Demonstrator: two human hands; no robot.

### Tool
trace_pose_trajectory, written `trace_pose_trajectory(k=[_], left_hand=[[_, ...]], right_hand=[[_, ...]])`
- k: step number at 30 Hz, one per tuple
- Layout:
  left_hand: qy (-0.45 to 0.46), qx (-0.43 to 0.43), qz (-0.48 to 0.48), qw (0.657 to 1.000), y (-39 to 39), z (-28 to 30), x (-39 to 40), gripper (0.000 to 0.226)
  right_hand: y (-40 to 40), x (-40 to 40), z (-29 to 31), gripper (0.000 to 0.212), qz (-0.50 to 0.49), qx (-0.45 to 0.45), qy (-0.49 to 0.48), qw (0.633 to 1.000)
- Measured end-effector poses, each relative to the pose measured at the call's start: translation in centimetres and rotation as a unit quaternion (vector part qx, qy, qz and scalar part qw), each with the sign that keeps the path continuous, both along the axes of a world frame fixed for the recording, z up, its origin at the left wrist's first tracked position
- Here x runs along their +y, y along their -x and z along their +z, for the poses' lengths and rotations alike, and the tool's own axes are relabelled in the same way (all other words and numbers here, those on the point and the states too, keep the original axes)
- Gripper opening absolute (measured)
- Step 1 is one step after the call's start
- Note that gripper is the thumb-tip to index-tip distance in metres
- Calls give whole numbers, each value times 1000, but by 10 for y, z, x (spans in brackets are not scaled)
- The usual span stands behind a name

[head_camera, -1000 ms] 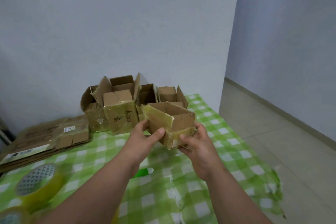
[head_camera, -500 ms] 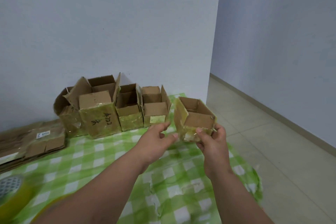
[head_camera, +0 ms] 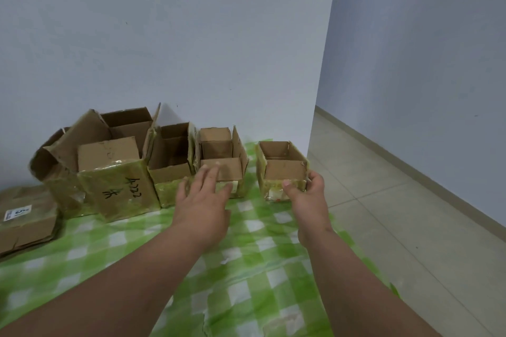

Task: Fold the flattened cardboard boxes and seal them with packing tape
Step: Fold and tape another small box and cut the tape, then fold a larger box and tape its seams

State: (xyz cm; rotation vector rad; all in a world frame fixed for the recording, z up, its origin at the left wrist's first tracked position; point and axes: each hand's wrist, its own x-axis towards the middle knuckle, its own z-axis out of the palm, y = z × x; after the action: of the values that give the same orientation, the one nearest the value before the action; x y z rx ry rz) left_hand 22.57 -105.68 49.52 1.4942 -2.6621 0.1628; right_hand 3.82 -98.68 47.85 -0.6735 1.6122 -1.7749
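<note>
While gripped, small box [head_camera: 284, 169] upright

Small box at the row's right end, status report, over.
Right hand grips the small box, open top up, at the row's right end. Left hand open, holding nothing, before the neighbouring box. Nothing blocking.

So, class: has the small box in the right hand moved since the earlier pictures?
Yes. The small box has moved right, past the row of boxes, to its right end.

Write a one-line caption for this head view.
Right hand sets a small taped box beside the row of folded boxes; left hand hovers open.
</note>
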Motion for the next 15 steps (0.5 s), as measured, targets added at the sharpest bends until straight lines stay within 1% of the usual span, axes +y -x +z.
trace_pose_trajectory(k=[3,7,9,11,12,13,15], left_hand=[[4,-40,-4,999,4,-6,-13,64],[33,-46,-19,998,11,-13,-25,68],[60,-50,-26,997,13,-15,-30,68],[81,-59,-33,994,15,-16,-34,69],[89,-63,-37,993,16,-16,-36,68],[98,-66,-40,992,17,-15,-37,67],[115,-69,-52,990,18,-13,-38,61]], right_hand=[[4,-20,-7,41,25,40,-37,998],[8,-48,-10,38,33,102,-96,990],[12,-61,-8,35,14,164,-140,976],[17,-71,-6,39,-9,228,-193,954],[18,-75,-5,43,-12,234,-205,950],[19,-79,-5,46,-8,227,-201,953],[17,-85,-5,60,-3,212,-178,961]])
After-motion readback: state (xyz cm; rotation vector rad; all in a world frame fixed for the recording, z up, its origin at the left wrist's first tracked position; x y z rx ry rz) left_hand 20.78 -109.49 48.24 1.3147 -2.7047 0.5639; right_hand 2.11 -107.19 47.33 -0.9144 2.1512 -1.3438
